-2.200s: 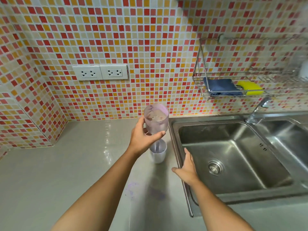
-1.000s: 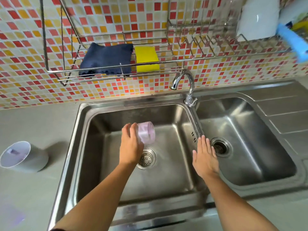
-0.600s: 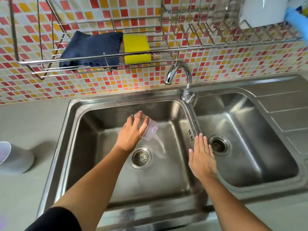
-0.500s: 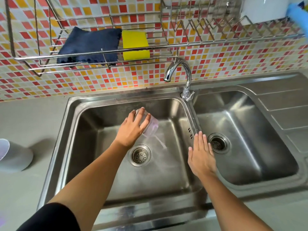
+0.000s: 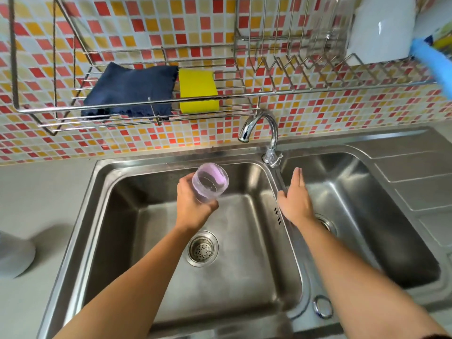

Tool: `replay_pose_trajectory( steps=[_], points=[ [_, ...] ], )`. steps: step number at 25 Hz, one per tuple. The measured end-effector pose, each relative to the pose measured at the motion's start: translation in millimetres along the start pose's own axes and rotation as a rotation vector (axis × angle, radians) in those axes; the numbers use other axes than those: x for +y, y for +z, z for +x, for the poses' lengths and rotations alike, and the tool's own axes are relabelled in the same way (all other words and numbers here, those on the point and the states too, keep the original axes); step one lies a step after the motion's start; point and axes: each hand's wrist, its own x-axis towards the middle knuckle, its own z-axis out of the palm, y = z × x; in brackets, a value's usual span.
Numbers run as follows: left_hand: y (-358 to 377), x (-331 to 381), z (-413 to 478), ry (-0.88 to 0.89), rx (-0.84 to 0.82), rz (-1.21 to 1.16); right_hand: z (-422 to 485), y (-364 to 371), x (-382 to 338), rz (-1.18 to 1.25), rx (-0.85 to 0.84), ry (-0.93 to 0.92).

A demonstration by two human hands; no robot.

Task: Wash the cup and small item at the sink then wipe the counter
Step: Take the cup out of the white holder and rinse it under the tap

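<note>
Since half a second ago, cup (image 5: 210, 182) is seen turned mouth-up again, no longer tipped to pour. It is clamped in left hand (image 5: 194, 207) over left basin of sink (image 5: 244, 265), below and left of tap (image 5: 259, 129). Right hand (image 5: 294, 200) is laid flat, fingers together, on the divider, nearer the tap lever.

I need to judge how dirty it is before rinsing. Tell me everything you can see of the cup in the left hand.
The cup is a small translucent tumbler of what looks like plastic, tinted pale purple, with a cloudy purple film on its inner wall. It has no handle or lid. It tilts with its open mouth toward the camera, over the left sink basin, below and left of the faucet. Only the left hand touches it, wrapped round its lower part.
</note>
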Motion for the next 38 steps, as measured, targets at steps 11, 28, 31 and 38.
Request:
replay_pose_trajectory(
  steps=[11, 28, 31, 38],
  points=[
    [10, -10, 10, -0.082, -0.113, -0.041, 2, 18, 15, -0.342, -0.102, -0.367],
    [55, -42, -6, -0.379, -0.287, -0.284, -30, 61, 56, -0.474, 0.036, -0.229],
    [55, -35, -6, -0.347, -0.329, -0.287, -30, 61, 58, -0.470, 0.007, -0.245],
    [50, -34, -3, -0.332, -0.329, -0.316, -30, 61, 58, -0.458, -0.004, -0.246]
  ],
)
